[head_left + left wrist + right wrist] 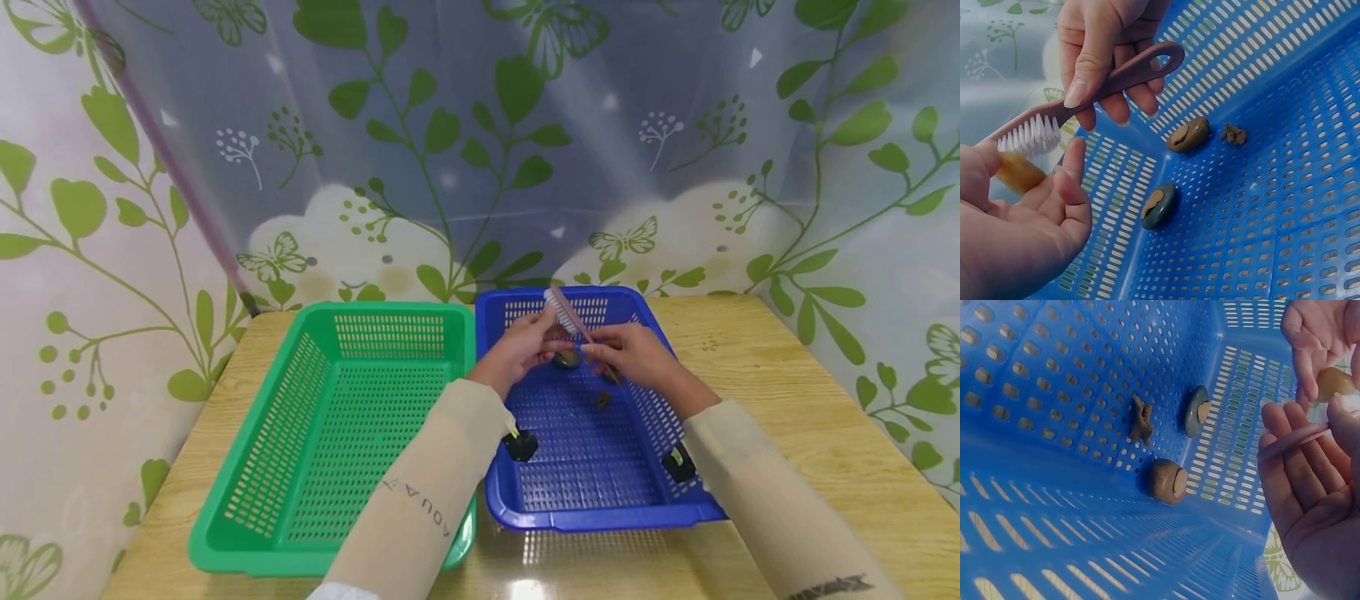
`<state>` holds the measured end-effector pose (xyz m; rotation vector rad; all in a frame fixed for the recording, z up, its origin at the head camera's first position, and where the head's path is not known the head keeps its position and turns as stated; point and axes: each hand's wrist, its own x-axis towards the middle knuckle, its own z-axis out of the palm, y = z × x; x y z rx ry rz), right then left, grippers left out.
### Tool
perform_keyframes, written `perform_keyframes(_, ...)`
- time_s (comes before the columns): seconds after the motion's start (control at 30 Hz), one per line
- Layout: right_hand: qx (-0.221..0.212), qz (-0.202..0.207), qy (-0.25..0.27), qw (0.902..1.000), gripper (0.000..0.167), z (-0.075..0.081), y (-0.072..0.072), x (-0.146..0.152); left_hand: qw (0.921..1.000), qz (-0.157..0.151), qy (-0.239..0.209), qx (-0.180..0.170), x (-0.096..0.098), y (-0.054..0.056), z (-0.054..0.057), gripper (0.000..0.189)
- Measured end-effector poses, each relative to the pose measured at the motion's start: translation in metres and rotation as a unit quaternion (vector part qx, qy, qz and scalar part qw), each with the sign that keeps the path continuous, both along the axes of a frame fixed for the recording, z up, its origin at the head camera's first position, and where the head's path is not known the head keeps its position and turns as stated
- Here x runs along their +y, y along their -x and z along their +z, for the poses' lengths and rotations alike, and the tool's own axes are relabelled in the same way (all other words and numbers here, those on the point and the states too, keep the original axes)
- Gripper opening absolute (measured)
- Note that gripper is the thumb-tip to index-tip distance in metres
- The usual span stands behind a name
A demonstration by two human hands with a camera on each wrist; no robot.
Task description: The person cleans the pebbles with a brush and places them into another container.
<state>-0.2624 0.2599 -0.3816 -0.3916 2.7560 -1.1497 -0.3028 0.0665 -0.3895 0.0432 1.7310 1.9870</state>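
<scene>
Over the blue basket (585, 518), the stone (1020, 174) sits pinched in my left hand (525, 343). My right hand (637, 352) pinches the brush (1060, 114), bristles (1034, 136) right by the stone. I'd hold it tight, rub softly, and turn it so each side gets a go.

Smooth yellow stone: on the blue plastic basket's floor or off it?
Off: the left hand holds the stone up near the white bristles of the mauve brush.
</scene>
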Motion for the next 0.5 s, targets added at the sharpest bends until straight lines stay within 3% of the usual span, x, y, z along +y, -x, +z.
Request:
perform_keyframes(0.23,0.006,0.005,0.004,1.0,0.039,0.0007,-0.0028,-0.0041,0.9985,0.037,-0.039,0.006,0.0001,-0.0015,0.0018,0.057)
perform_keyframes(0.4,0.022,-0.003,-0.028,0.9994,0.038,0.0047,-0.005,-0.0049,0.9979,0.058,-0.017,0.022,0.0002,-0.0018,0.0013,0.058)
perform_keyframes(0.5,0.031,-0.008,-0.038,0.9988,0.038,0.0058,-0.0055,-0.006,0.9957,0.091,-0.001,0.019,-0.0012,-0.0015,-0.0002,0.061)
